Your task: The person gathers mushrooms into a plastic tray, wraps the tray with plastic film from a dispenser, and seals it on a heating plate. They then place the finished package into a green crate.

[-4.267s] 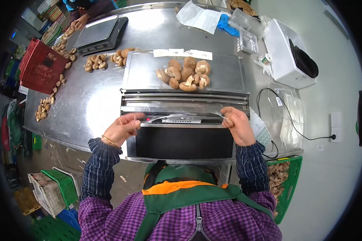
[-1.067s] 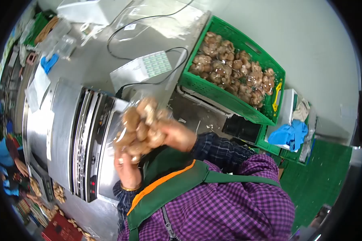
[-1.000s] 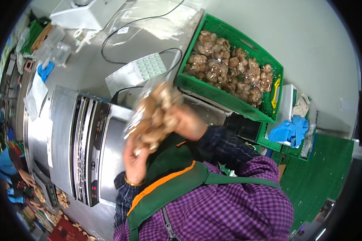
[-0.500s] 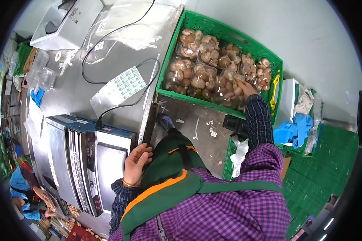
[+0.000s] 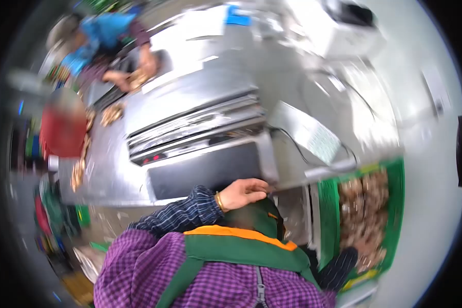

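My left hand (image 5: 244,194) hovers at the front edge of the steel table, beside a flat machine with a dark plate (image 5: 208,169). Its fingers are loosely stretched out and hold nothing. On the right, my right hand (image 5: 365,243) reaches into a green crate (image 5: 329,218), over clear packs of brown mushrooms (image 5: 363,205). Motion smears its fingers, so whether it grips a pack cannot be made out.
A label sheet (image 5: 308,132) and a black cable (image 5: 292,146) lie on the steel table (image 5: 100,169). Across it, a co-worker in blue (image 5: 105,33) handles something brownish near loose mushrooms (image 5: 112,114). A white box (image 5: 351,36) stands at the back right.
My view has swung left, bringing more of the table and the co-worker into sight. The crate now appears lower right. My right hand stays at the mushroom packs; my left stays empty near the table edge.
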`<state>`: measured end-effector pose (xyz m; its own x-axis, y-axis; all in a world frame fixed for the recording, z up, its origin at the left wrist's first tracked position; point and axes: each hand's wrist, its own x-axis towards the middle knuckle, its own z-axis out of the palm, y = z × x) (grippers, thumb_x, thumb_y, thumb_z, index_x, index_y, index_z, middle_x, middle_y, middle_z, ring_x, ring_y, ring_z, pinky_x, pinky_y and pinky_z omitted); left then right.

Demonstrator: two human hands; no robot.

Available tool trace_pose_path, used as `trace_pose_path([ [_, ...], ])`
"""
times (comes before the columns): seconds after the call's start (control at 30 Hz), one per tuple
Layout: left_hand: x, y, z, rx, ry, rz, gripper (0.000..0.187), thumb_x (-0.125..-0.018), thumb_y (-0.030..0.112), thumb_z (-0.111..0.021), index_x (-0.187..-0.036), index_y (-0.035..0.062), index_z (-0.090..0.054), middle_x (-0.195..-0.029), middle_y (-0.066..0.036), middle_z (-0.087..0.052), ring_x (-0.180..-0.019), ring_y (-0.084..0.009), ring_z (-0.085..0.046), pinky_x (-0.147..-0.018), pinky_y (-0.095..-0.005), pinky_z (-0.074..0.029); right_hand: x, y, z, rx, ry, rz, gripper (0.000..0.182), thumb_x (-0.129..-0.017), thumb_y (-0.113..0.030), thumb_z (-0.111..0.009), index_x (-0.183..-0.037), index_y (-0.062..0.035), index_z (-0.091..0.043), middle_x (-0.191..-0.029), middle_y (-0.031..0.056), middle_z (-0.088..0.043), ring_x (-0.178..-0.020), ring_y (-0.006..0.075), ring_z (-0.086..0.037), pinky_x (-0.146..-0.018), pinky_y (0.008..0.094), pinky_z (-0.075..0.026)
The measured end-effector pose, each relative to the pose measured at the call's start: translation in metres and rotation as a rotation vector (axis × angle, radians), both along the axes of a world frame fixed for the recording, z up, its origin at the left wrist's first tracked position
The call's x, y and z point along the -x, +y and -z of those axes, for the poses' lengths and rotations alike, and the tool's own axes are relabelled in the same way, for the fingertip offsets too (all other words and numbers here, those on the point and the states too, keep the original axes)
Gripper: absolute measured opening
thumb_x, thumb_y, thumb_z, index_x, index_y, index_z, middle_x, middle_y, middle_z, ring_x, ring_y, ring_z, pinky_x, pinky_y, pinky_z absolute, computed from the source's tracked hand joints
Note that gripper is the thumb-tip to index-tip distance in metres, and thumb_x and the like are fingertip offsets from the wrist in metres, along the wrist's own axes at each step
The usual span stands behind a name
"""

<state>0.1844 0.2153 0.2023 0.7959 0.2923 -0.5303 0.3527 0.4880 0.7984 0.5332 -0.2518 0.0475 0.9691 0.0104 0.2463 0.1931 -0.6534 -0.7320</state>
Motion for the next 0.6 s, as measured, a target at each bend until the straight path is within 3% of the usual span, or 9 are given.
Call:
trace_pose_path([
  [0.03,0.011,0.007,0.002,-0.011,-0.008,-0.056,0.035,-0.088,0.014,-0.061,-0.119,-0.001,-0.053,-0.105,-0.007,-0.061,-0.095,-0.0125,-0.057,-0.084,-0.0267,-0.047,0.008,0.062,-0.047,0.583,-0.131,0.206,0.038,-0.089,-0.024,-0.055,-0.119,0.0003,-0.054,-0.121,0.014,-0.056,-0.106,0.0271,-0.055,-0.09,0.0336,-0.045],
  [0.07,0.024,0.014,0.001,-0.03,-0.022,-0.136,0.035,-0.088,0.014,-0.061,-0.119,-0.001,-0.053,-0.105,-0.007,-0.061,-0.095,-0.0125,-0.057,-0.084,-0.0267,-0.047,0.0,0.101,-0.055,0.556,-0.165,0.133,0.038,-0.089,-0.024,-0.055,-0.119,0.0003,-0.054,-0.121,0.014,-0.056,-0.106,0.0271,-0.055,-0.09,0.0336,-0.045],
  [0.13,0.049,0.027,-0.001,-0.052,-0.026,-0.263,0.033,-0.088,0.014,-0.062,-0.116,-0.0004,-0.055,-0.101,-0.005,-0.062,-0.09,-0.0101,-0.057,-0.079,-0.0255,-0.049,-0.011,0.161,-0.066,-0.228,0.082,0.161,0.031,-0.092,-0.019,-0.049,-0.116,-0.0004,-0.057,-0.118,0.0129,-0.057,-0.106,0.0218,-0.053,-0.086,0.0313,-0.046],
  [0.17,0.063,0.036,-0.005,-0.06,-0.038,-0.317,0.033,-0.088,0.014,-0.062,-0.116,-0.0004,-0.055,-0.101,-0.005,-0.062,-0.09,-0.0101,-0.057,-0.079,-0.0255,-0.049,-0.012,0.195,-0.076,-0.236,0.077,0.106,0.031,-0.092,-0.019,-0.049,-0.116,-0.0004,-0.057,-0.118,0.0129,-0.057,-0.106,0.0218,-0.053,-0.086,0.0313,-0.046],
  [0.27,0.122,0.069,-0.022,-0.213,0.009,-0.605,0.028,-0.09,0.015,-0.058,-0.115,0.0018,-0.057,-0.097,-0.005,-0.065,-0.084,-0.0092,-0.06,-0.071,-0.024,-0.05,0.039,0.338,-0.132,-0.354,0.083,-0.259,0.028,-0.092,-0.015,-0.05,-0.113,0.0017,-0.056,-0.104,0.007,-0.062,-0.089,0.0134,-0.057,-0.07,0.0256,-0.046],
  [0.33,0.171,0.093,-0.027,-0.334,0.006,-0.891,0.026,-0.09,0.016,-0.058,-0.111,0.001,-0.059,-0.095,-0.005,-0.065,-0.079,-0.0083,-0.059,-0.066,-0.0221,-0.049,0.091,0.416,-0.153,-0.384,0.144,-0.409,0.027,-0.093,-0.015,-0.049,-0.113,0.0015,-0.056,-0.103,0.0077,-0.061,-0.088,0.0133,-0.057,-0.071,0.025,-0.045],
  [0.47,0.274,0.141,-0.017,-0.457,0.022,-1.369,0.023,-0.088,0.012,-0.059,-0.107,0.0,-0.06,-0.089,-0.004,-0.065,-0.072,-0.0068,-0.055,-0.063,-0.02,-0.045,0.174,0.499,-0.152,-0.421,0.299,-0.839,0.023,-0.094,-0.011,-0.048,-0.112,0.0022,-0.054,-0.099,0.0078,-0.061,-0.082,0.0114,-0.055,-0.069,0.0234,-0.044],
  [0.53,0.316,0.167,-0.007,-0.531,0.194,-1.452,0.024,-0.087,0.012,-0.059,-0.107,-0.0005,-0.06,-0.09,-0.004,-0.064,-0.076,-0.0079,-0.056,-0.066,-0.0212,-0.046,0.232,0.526,-0.166,-0.395,0.342,-0.954,0.021,-0.094,-0.008,-0.047,-0.112,0.0013,-0.054,-0.094,0.0072,-0.06,-0.079,0.0097,-0.054,-0.065,0.0214,-0.044],
  [0.6,0.362,0.198,0.035,-0.595,0.335,-1.463,0.025,-0.087,0.012,-0.06,-0.109,0.0004,-0.06,-0.093,-0.005,-0.064,-0.079,-0.0094,-0.057,-0.068,-0.0222,-0.048,0.269,0.54,-0.171,-0.354,0.344,-1.016,0.021,-0.094,-0.009,-0.046,-0.112,0.0007,-0.054,-0.093,0.0071,-0.06,-0.079,0.0095,-0.053,-0.065,0.021,-0.044],
])
